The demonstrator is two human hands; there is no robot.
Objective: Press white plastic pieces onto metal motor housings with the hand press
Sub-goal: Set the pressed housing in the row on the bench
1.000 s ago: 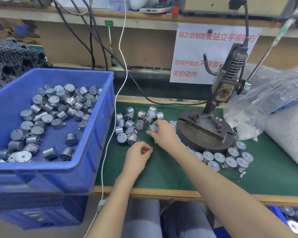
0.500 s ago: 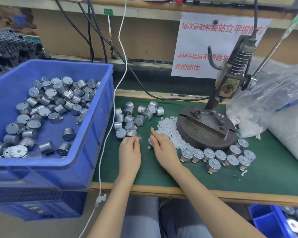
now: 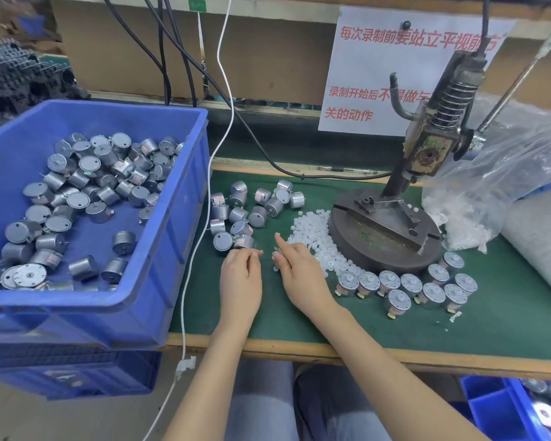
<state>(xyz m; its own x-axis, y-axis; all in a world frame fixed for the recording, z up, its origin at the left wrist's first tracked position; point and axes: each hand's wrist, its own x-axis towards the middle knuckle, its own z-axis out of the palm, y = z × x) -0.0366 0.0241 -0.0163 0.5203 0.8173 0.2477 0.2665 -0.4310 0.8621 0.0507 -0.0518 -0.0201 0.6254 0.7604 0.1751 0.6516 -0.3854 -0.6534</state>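
Observation:
Bare metal motor housings (image 3: 245, 214) lie in a loose pile on the green mat (image 3: 299, 323). Right of them is a heap of small white plastic pieces (image 3: 312, 232), up against the round base of the hand press (image 3: 385, 240). My left hand (image 3: 240, 278) sits just below the pile, its fingertips pinching what looks like a white piece. My right hand (image 3: 301, 276) is beside it, index finger out, gripping a motor housing that is mostly hidden beneath it. The two hands are nearly touching. Several housings with white pieces on top (image 3: 407, 286) stand in rows in front of the press.
A blue bin (image 3: 159, 259) with many more housings fills the left. A white cable (image 3: 201, 237) hangs along its right wall. The press lever (image 3: 522, 74) rises to the upper right, over clear bags of white pieces (image 3: 503, 186). Another blue bin (image 3: 503, 409) sits below the bench.
My right hand has drawn back from the motor pile toward me with a housing. My left hand has moved up to meet it. The view has tilted slightly.

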